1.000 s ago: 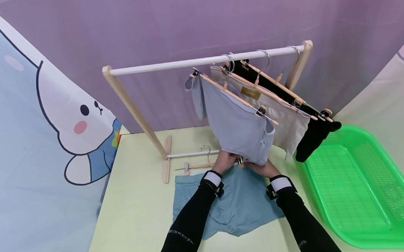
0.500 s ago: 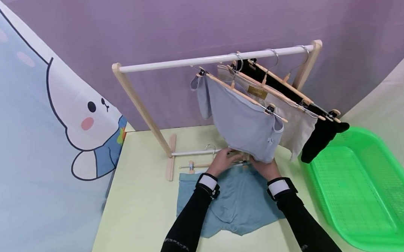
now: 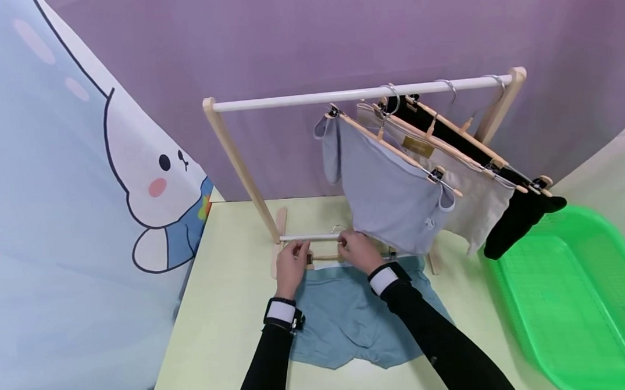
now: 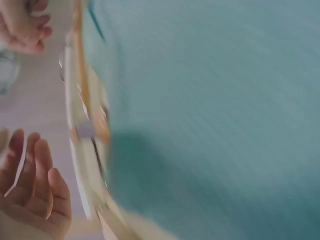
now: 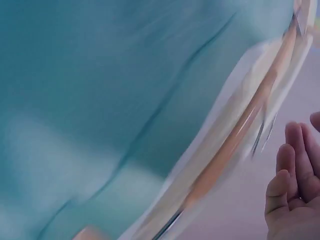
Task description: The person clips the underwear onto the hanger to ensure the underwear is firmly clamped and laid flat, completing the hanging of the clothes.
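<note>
Blue-green shorts (image 3: 359, 309) lie flat, their waistband along a wooden clip hanger (image 3: 327, 258). My left hand (image 3: 291, 270) is beside the hanger's left clip (image 3: 309, 260); in the left wrist view the fingers (image 4: 42, 155) look loosely bent with nothing between them. My right hand (image 3: 360, 252) is over the middle of the hanger, close to its metal hook (image 3: 338, 229). Seen from the right wrist, its fingers (image 5: 285, 165) are lightly curled and apart from the hanger rod (image 5: 240, 130). The right clip (image 3: 392, 253) is partly covered by hanging cloth.
A rack with a white rail (image 3: 298, 99) stands behind. From it hang light blue-grey shorts (image 3: 391, 191), beige shorts (image 3: 462, 206) and a black garment (image 3: 523, 220). A green plastic basket (image 3: 564, 312) is at the right on the pale yellow table (image 3: 219, 327).
Both hands have moved left from the right clip: the left hand to the left clip, the right hand to the hanger's middle. The head view has shifted, so the scene sits further right.
</note>
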### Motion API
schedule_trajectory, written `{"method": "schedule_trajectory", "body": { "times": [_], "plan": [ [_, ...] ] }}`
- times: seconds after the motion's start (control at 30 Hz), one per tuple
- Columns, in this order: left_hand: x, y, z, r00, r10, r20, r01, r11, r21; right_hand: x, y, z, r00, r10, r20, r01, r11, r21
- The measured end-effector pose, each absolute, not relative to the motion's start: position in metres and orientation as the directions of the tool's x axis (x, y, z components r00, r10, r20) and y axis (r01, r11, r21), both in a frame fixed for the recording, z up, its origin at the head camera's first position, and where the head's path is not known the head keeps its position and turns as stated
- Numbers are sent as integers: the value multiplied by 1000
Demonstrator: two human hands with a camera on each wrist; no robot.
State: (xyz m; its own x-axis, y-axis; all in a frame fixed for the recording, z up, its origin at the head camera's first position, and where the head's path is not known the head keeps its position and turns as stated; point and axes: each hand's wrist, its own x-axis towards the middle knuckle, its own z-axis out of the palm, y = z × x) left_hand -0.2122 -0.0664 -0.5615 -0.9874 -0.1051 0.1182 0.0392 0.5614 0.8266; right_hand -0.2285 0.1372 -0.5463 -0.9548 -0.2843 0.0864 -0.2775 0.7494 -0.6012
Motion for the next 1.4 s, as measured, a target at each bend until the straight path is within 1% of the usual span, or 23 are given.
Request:
{"method": "schedule_trajectory", "body": {
  "times": [0.07,0.13,0.27,0.4,0.5,0.63,0.7,0.8,0.87,0.93,1.07,1.23,1.3,1.4],
  "plan": [
    [-202,-75,-566,-988,-123,90,-2,601,799,-234,122,-550,-935,-336,111,-338,756,-561],
    [-192,-80,-571,-990,-125,64,-30,631,776,-237,107,-555,-923,-367,113,-369,767,-524],
    [-176,-84,-580,-995,-87,51,-22,683,730,-237,86,-560,-907,-416,64,-395,788,-472],
    [-172,-81,-584,-994,-56,94,14,788,615,-236,71,-561,-902,-430,29,-391,788,-476],
    [-169,-78,-584,-991,-84,108,-14,845,535,-237,63,-563,-902,-431,8,-381,789,-483],
    [-167,-73,-584,-990,-123,76,-69,864,498,-240,58,-559,-902,-428,-62,-337,785,-520],
    [-168,-74,-585,-990,-126,61,-78,856,512,-243,59,-554,-898,-427,-102,-295,758,-581],
    [-171,-78,-583,-992,-122,37,-78,813,577,-249,61,-544,-884,-436,-166,-205,682,-702],
    [-173,-83,-581,-994,-108,32,-65,781,621,-251,65,-541,-872,-443,-208,-149,646,-749],
    [-174,-88,-579,-996,-83,37,-40,764,644,-253,69,-539,-861,-454,-228,-123,621,-774],
    [-178,-95,-579,-997,-50,52,-3,745,667,-255,75,-539,-852,-484,-198,-146,585,-798],
    [-182,-101,-582,-992,-47,118,48,716,696,-256,76,-538,-854,-506,-118,-199,529,-825],
    [-183,-103,-581,-989,-54,138,60,707,704,-258,74,-537,-858,-506,-87,-218,512,-831],
    [-183,-101,-579,-990,-70,124,40,697,716,-259,76,-535,-868,-491,-75,-210,498,-842]
  ]
}}
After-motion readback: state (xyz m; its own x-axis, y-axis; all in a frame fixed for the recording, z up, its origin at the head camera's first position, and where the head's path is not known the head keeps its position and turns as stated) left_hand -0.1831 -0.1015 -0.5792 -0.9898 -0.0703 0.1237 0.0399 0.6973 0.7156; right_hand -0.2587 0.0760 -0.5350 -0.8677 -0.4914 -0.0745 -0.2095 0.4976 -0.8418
